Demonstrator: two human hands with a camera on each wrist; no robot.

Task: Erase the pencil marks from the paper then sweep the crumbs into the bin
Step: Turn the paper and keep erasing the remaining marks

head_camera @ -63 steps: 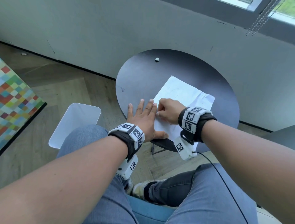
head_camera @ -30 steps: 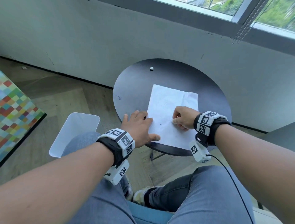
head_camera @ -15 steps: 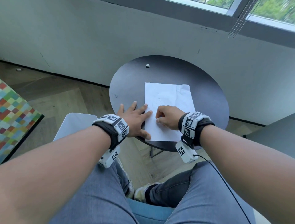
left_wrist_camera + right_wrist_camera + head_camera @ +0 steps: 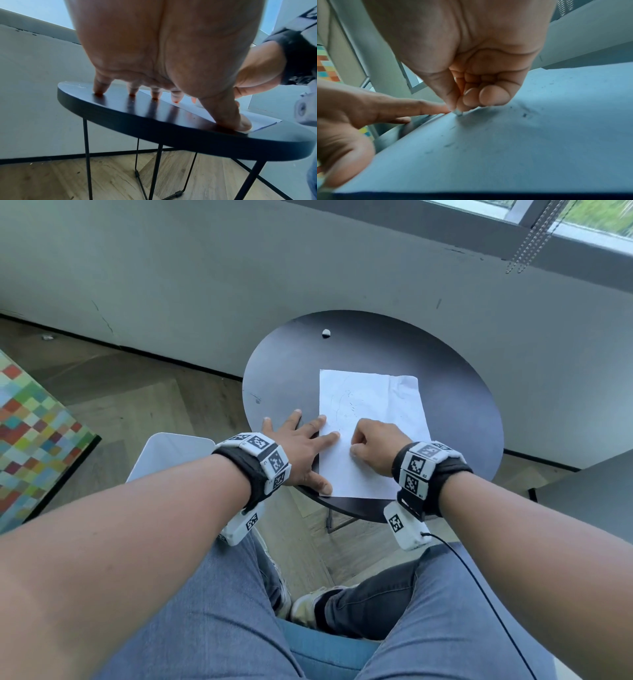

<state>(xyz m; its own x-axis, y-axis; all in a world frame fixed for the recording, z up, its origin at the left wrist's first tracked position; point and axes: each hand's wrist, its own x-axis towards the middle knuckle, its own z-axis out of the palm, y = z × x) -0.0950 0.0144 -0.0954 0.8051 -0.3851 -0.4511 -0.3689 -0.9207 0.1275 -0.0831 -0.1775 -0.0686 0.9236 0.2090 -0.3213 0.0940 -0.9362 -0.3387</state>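
A round dark counter (image 4: pixel 459 419) fills the middle of the head view. A white bin (image 4: pixel 164 453) sits on the floor at its lower left. White paper (image 4: pixel 370 405) lies flat on the counter. The left hand (image 4: pixel 301 450) lies flat, fingers straight, on the paper's left edge. The right hand (image 4: pixel 376 446) is curled, pinching a tiny eraser (image 4: pixel 458 112) against the paper.

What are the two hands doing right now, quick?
Left hand: open, fingers spread flat, pressing the paper and the table.
Right hand: fingers curled, pinching a small eraser against the paper.
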